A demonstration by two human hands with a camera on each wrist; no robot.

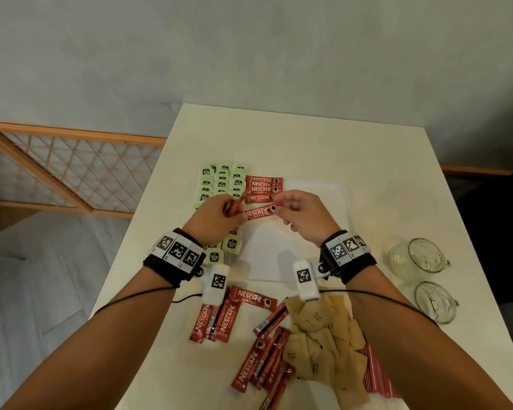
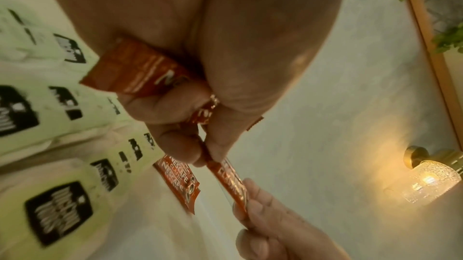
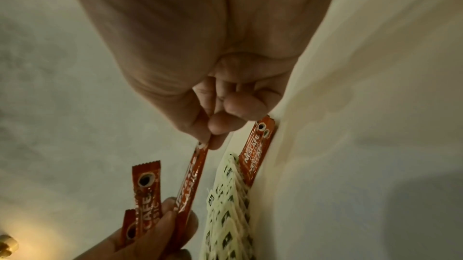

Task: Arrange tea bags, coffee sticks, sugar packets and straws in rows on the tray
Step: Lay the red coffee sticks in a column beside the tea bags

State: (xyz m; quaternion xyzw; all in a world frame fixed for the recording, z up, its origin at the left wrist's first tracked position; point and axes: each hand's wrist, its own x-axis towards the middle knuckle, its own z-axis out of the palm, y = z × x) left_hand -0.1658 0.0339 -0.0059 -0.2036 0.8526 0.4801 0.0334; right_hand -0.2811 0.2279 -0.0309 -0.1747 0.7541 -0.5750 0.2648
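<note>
Loose red Nescafé coffee sticks (image 1: 258, 347) and brown paper sugar packets (image 1: 323, 335) lie nearest on the cream table (image 1: 382, 161). Left of it stands a wooden lattice screen (image 1: 71, 170). Green tea bags (image 1: 222, 182) fill the white tray's (image 1: 338, 196) left rows. The left hand (image 1: 216, 216) grips spare sticks; the right hand (image 1: 302, 216) pinches one red stick (image 1: 259, 212) above the tray. Two glass cups (image 1: 421, 279) stand at right.

The room was dim and soft. A small glowing glass wall lamp (image 2: 431, 181) shone warm yellow on the wall. The green paper tea bags (image 2: 57, 210) looked blurry up close. Both wrist pictures bent at the edges and looked grainy.
</note>
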